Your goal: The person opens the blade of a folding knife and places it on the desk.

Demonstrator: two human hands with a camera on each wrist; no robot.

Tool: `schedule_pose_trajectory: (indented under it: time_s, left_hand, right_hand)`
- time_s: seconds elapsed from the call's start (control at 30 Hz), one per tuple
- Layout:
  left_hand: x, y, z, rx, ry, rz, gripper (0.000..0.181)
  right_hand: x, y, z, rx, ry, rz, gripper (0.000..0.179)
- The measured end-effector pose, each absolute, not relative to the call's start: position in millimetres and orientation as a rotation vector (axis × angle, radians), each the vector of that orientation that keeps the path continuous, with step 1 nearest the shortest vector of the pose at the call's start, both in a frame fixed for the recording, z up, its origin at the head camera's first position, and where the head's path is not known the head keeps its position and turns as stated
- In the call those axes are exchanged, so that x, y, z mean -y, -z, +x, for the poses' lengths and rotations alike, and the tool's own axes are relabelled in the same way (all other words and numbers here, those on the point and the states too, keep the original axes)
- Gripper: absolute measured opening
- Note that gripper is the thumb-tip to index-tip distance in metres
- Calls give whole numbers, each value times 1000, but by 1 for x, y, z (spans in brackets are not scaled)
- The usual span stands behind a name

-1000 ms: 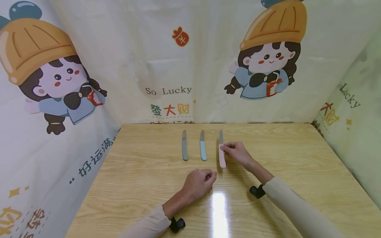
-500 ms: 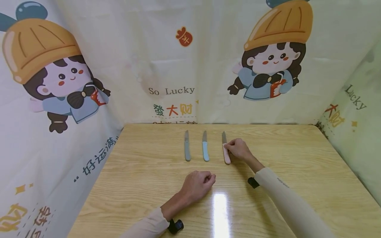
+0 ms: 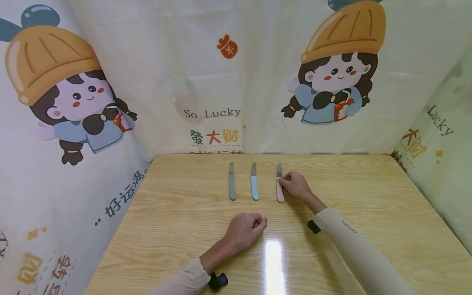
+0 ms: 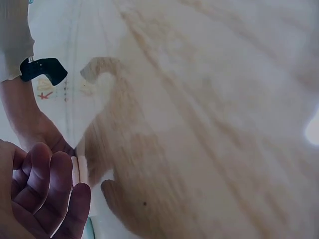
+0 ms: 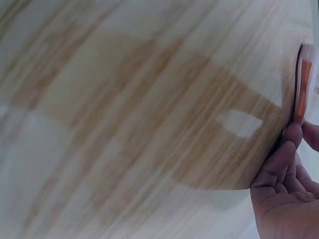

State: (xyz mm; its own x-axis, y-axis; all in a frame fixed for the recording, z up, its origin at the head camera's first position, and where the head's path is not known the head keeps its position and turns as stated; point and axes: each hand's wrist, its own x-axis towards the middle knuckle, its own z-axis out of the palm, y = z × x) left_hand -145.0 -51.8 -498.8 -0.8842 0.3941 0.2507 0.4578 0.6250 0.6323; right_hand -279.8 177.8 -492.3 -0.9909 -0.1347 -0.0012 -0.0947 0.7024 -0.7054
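Note:
A small knife with a pink handle [image 3: 280, 196] lies on the wooden table, blade toward the back wall. Thumb and fingers of my right hand [image 3: 296, 185] pinch it near where handle meets blade. Its handle end [image 5: 304, 82] sticks out past the fingertips in the right wrist view. To its left lie a light blue-handled knife [image 3: 255, 188] and a grey-handled knife [image 3: 232, 189], side by side and roughly parallel. My left hand [image 3: 244, 231] rests nearer the front, fingers loosely curled around nothing.
The wooden table [image 3: 177, 229] ends at a printed cloth wall [image 3: 265, 135] behind, with more cloth on both sides. A bright light reflection [image 3: 273, 266] shows on the tabletop near the front. A black wrist camera [image 3: 218, 282] sits under the left sleeve.
The pink-handled knife has come down to the table and turned slightly, so it lines up with the others. My right hand has kept its pinch; the left hand has stayed in place.

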Motion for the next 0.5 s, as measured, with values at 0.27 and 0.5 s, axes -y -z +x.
schedule_pose_trajectory:
  time_s: [0.27, 0.5]
  left_hand:
    - [53, 502, -144, 2755, 1123, -722, 42]
    - [57, 502, -144, 2769, 1132, -713, 41]
  right_hand:
    - [-177, 496, -281, -2859, 1180, -212, 26]
    - [-177, 494, -273, -2805, 1271, -133, 33]
